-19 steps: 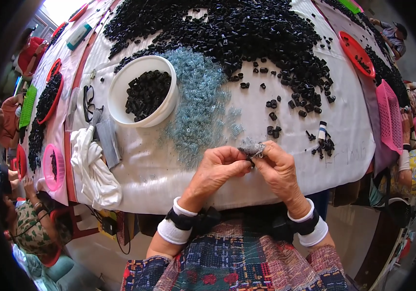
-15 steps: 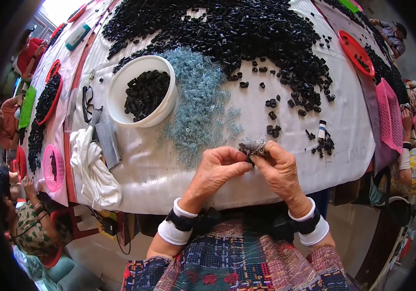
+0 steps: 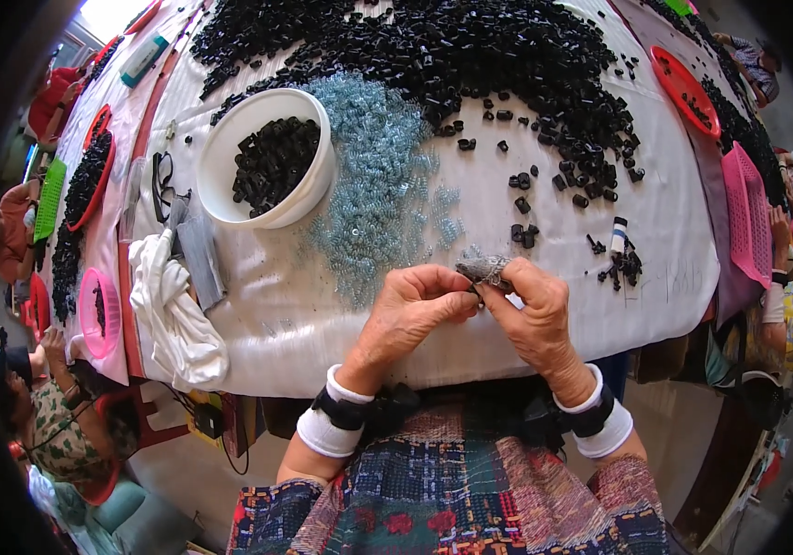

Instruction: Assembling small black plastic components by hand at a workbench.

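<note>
My left hand [image 3: 410, 310] and my right hand [image 3: 533, 310] meet at the fingertips over the near edge of a white-covered table [image 3: 322, 324]. Together they pinch a small grey part [image 3: 484, 270] between them. Just beyond the hands lies a spread of pale blue translucent springs [image 3: 373, 176]. A large heap of small black plastic parts [image 3: 433, 46] covers the far table. A white bowl [image 3: 267, 157] holding more black parts stands to the left.
A white cloth [image 3: 174, 310] and a grey flat object [image 3: 200, 259] lie at the left, glasses [image 3: 162, 180] beyond them. Loose black parts [image 3: 619, 264] sit right of my hands. Red and pink baskets [image 3: 748, 208] line the table sides, where other people sit.
My fingers have shifted slightly on the small grey part; otherwise the hands stay in the same place.
</note>
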`<state>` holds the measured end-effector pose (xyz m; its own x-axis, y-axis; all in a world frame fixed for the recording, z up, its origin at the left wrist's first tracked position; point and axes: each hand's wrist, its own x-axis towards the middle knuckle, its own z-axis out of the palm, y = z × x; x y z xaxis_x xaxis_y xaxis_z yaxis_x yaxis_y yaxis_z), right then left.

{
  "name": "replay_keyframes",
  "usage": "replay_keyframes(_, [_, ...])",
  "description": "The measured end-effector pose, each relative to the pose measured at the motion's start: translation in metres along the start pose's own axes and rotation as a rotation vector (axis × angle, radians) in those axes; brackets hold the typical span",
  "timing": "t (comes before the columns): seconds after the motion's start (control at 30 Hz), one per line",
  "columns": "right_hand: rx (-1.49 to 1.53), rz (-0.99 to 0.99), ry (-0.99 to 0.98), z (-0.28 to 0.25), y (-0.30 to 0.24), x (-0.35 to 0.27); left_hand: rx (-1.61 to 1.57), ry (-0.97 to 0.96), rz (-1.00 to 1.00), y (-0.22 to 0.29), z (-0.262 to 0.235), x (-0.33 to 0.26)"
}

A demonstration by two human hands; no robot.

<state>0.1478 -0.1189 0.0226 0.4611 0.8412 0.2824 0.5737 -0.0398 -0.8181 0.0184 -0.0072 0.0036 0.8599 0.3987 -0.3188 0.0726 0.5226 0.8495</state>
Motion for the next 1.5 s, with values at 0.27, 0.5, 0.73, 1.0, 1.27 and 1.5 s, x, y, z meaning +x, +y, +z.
replay_keyframes(0.27, [-0.034,0.053,0.098,0.006,0.0,-0.006,0.02,0.107,-0.001,-0.001,0.006,0.0])
replay_keyframes(0.5, [-0.03,0.016,-0.025,-0.005,-0.011,-0.001,-0.05,0.148,-0.023,0.005,0.009,-0.002])
replay_keyframes(0.73, [-0.166,-0.214,-0.065,0.003,0.006,-0.006,-0.028,0.113,-0.002,0.004,0.006,0.0])
replay_keyframes(1.0, [-0.302,-0.207,-0.02,0.006,-0.003,-0.008,0.001,0.098,-0.038,0.006,0.005,-0.001])
replay_keyframes(1.27, [-0.23,-0.203,0.05,0.0,-0.003,0.001,-0.102,0.094,-0.084,0.006,0.002,-0.002])
replay_keyframes(1.5, [-0.208,-0.221,-0.01,0.002,-0.004,0.0,-0.088,0.061,-0.098,0.009,-0.002,-0.002])
